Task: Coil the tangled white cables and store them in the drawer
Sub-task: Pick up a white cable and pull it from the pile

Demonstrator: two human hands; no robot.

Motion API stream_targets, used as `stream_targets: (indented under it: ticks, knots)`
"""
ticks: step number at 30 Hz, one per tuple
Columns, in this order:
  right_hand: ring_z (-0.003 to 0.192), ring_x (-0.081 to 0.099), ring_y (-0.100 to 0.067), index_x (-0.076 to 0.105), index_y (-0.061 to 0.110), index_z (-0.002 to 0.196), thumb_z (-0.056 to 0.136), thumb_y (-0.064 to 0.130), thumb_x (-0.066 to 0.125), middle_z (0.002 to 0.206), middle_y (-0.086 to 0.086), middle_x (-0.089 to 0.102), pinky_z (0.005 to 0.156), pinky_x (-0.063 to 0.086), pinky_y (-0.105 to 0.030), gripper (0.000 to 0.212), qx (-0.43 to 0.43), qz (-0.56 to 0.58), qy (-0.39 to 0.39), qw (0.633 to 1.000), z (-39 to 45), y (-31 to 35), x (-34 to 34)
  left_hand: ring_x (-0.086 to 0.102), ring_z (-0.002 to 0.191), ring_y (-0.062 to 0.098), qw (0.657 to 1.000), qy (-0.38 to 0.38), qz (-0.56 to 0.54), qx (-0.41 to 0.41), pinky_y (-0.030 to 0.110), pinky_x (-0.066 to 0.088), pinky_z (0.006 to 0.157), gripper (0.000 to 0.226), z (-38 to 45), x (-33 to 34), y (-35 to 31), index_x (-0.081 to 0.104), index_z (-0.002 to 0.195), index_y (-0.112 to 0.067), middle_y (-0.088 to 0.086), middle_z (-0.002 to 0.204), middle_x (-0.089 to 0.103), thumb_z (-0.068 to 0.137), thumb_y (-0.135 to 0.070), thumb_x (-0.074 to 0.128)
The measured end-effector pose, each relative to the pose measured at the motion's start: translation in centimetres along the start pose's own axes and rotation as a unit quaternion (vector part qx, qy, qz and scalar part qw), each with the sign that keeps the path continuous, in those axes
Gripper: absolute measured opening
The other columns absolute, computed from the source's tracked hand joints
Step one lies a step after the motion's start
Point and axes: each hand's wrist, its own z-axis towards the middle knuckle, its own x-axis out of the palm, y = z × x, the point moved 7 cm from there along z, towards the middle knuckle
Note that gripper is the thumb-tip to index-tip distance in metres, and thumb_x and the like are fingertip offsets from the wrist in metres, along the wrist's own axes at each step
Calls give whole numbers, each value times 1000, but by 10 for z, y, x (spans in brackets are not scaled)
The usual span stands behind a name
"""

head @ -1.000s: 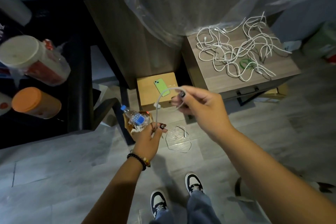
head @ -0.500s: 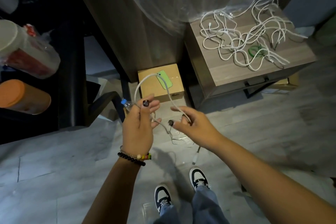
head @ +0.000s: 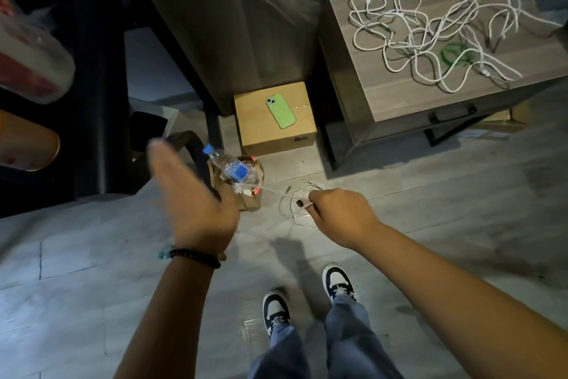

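While one thin white cable (head: 287, 205) is being wound, the left hand (head: 196, 203) stretches out flat, its blurred fingers (head: 163, 160) straight, together and holding nothing; right of it the right hand (head: 335, 214) curls its fingers around the cable's loops, with the tangled white cables (head: 430, 31) well beyond on the grey wooden drawer-unit surface (head: 408, 99).

phone (head: 281, 111): green, lying on the cardboard box (head: 276, 129)
bottle (head: 230, 166): blue-capped, in a small box on the floor
shoes (head: 307, 295): dark-and-white
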Motion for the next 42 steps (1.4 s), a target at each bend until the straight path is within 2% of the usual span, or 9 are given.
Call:
stream_targets:
  ticks: [2, 5, 12, 17, 24, 27, 30, 36, 42]
  knots:
    - [88, 62, -34, 55, 16, 98, 103, 39, 34, 98, -8, 67, 60, 31, -32, 31, -44, -35, -10, 998, 1, 6, -8, -3, 143, 5, 984, 128, -32, 123, 23, 0, 117, 78, -9, 32, -28, 6, 153, -14, -3, 159, 3, 87, -24, 48]
    - [86, 62, -34, 54, 16, 96, 103, 38, 33, 96, -7, 67, 60, 31, -32, 31, -77, -49, -6, 996, 6, 8, -18, 15, 143, 8, 946, 288, -44, 145, 44, 14, 120, 67, -26, 76, -40, 14, 152, -19, 1, 157, 24, 88, -33, 31]
    - [81, 58, -30, 57, 15, 101, 100, 20, 43, 95, -8, 66, 60, 30, -31, 14, 4, -61, -3, 998, 8, -16, -32, 43, 128, 13, 919, 371, -27, 133, 38, 31, 112, 114, -40, 120, -36, 17, 151, -20, 3, 139, 50, 64, -82, 52]
    - [90, 61, -29, 60, 16, 110, 98, 17, 46, 100, -7, 67, 62, 32, -30, 19, 59, -54, 0, 997, 9, -35, -36, 60, 98, 15, 929, 327, -51, 165, 32, 52, 90, 110, -49, 139, -36, 25, 147, -4, 7, 111, 62, 63, -48, 81]
    - [88, 61, -29, 63, 16, 115, 99, 16, 45, 100, -9, 66, 63, 34, -31, 24, 101, -25, -1, 995, 12, -45, -39, 43, 124, 13, 908, 406, -89, 61, 20, 39, 96, 128, -63, 165, -43, -2, 152, -6, 3, 137, 43, 63, -29, 88]
    - [92, 62, -31, 63, 15, 110, 99, 23, 44, 102, -10, 66, 63, 35, -31, 24, 112, -5, -3, 994, 14, -50, -42, 56, 107, 19, 947, 305, -75, 69, 30, 47, 91, 78, -53, 167, -40, 26, 146, 0, 4, 117, 56, 82, -8, 70]
    - [88, 58, -29, 64, 13, 99, 100, 35, 45, 97, -8, 62, 63, 36, -31, 30, 94, 1, -1, 996, 15, -55, -41, 62, 80, 23, 954, 274, -118, -16, 32, 50, 73, 19, -39, 162, -29, 63, 103, 8, 14, 90, 65, 90, 6, 49]
    - [79, 61, -14, 63, 7, 83, 97, 27, 52, 85, -3, 63, 77, 49, -38, 27, 38, 294, 39, 954, 13, -75, -24, 34, 40, 8, 836, 227, -404, -294, 18, 32, 38, 34, -24, 150, 4, 43, 67, -12, -8, 44, 38, 94, 1, 29]
    - [47, 40, -8, 61, 19, 79, 99, 15, 47, 53, 9, 42, 53, 42, -28, 25, 101, 480, -38, 871, -6, -88, -12, 26, 38, 6, 740, 278, -535, -300, 15, 24, 37, 3, -25, 147, -3, 49, 69, -11, -5, 51, 30, 66, -11, 48]
